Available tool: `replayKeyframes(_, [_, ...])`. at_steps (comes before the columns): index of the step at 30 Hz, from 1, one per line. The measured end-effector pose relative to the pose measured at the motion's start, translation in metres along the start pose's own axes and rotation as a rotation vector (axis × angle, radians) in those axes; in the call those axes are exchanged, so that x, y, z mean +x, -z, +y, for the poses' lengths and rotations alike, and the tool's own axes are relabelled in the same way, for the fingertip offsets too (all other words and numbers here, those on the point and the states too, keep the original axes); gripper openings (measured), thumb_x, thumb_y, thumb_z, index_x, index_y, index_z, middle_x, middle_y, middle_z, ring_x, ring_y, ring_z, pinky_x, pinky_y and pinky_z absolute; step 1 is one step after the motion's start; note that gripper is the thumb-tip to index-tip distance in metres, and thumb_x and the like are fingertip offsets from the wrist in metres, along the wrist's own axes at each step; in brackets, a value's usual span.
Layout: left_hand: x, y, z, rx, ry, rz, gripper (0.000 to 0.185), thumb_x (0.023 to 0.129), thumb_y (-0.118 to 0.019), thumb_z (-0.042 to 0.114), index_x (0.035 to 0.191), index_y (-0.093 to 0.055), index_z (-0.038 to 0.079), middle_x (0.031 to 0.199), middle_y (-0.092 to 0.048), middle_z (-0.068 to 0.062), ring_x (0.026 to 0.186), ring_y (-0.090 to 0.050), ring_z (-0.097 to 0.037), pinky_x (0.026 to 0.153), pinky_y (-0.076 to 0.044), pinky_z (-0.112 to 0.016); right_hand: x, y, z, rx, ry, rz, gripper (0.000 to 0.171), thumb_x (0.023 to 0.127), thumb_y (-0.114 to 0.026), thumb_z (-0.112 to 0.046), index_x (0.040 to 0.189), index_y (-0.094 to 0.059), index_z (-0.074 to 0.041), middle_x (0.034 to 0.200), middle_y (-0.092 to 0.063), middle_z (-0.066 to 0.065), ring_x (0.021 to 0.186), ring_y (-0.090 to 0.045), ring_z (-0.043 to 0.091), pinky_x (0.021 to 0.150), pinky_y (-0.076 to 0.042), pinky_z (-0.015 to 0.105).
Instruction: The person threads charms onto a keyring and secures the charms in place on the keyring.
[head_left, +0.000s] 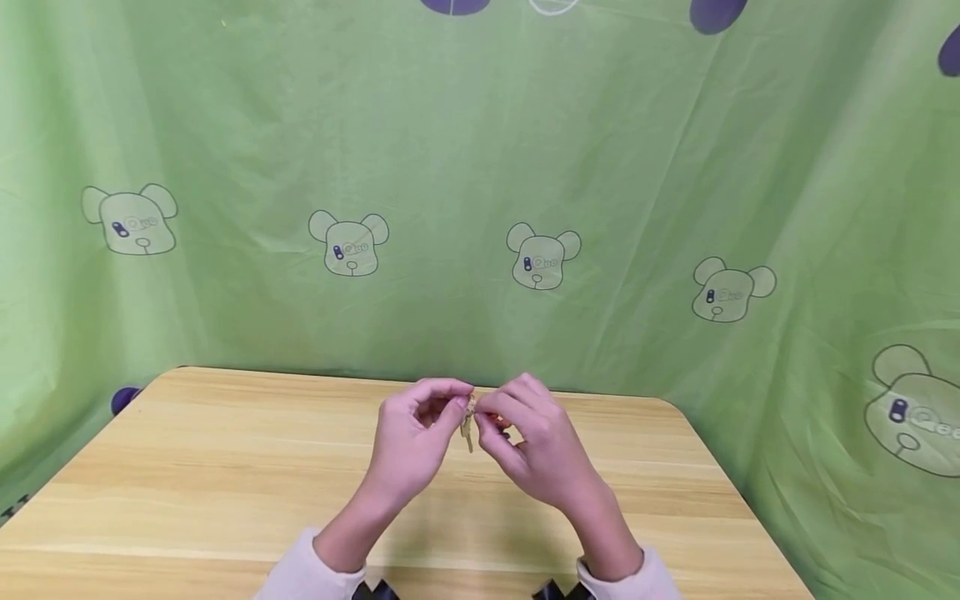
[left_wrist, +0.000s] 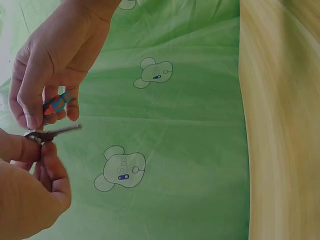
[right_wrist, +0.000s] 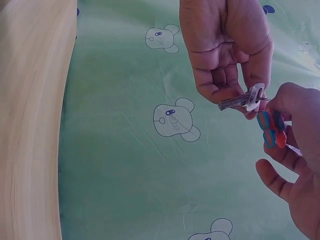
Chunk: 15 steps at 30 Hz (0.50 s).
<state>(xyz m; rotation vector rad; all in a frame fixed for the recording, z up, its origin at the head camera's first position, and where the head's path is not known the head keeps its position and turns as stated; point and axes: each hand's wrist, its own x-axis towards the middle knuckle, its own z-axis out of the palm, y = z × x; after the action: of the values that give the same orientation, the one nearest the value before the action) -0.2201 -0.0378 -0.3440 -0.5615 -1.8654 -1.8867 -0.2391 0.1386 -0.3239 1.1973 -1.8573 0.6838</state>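
Observation:
Metal keys (head_left: 468, 432) hang between the two hands, held up above the table. My left hand (head_left: 411, 437) pinches the keys at their heads with thumb and forefinger. In the right wrist view the blades of the keys (right_wrist: 233, 103) point away to the left, and a thin key ring (right_wrist: 263, 99) runs through a head. My right hand (head_left: 538, 442) pinches at the ring between thumb and forefinger, its other fingers loosely bent. Under those fingers dangles an orange and teal charm (right_wrist: 270, 129), mostly hidden by the right hand in the head view.
A light wood-grain table (head_left: 225, 467) with rounded far corners lies below the hands. Green curtain fabric (head_left: 450, 150) printed with bear heads hangs behind the table and along its sides. Pale sleeves (head_left: 311, 571) cover the forearms near the front.

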Motion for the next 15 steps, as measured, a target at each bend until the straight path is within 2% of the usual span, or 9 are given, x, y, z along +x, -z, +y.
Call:
replayKeyframes(8, [0.003,0.006,-0.004,0.053,0.012,-0.124,0.015,0.095,-0.069,0.001,0.107,-0.078,0.004,0.092,-0.076,-0.008,0.073,-0.068,-0.015,0.062,-0.053,-0.022,-0.002,-0.002,0.0,-0.019,-0.015,-0.036,0.011,0.088,-0.067,-0.003,0.089,-0.07,-0.013,0.082,-0.066,-0.007,0.079,-0.056,0.012,0.071,-0.044,0.023])
replayKeyframes(15, [0.006,0.011,-0.007,0.047,0.026,-0.154,0.015,0.095,-0.072,0.004,0.108,-0.078,0.003,0.096,-0.078,-0.007,0.078,-0.073,-0.016,0.067,-0.057,-0.024,-0.002,-0.001,0.002,-0.012,-0.014,-0.051,0.009,0.092,-0.068,-0.003,0.095,-0.072,-0.01,0.084,-0.067,-0.005,0.079,-0.056,0.012,0.07,-0.045,0.021])
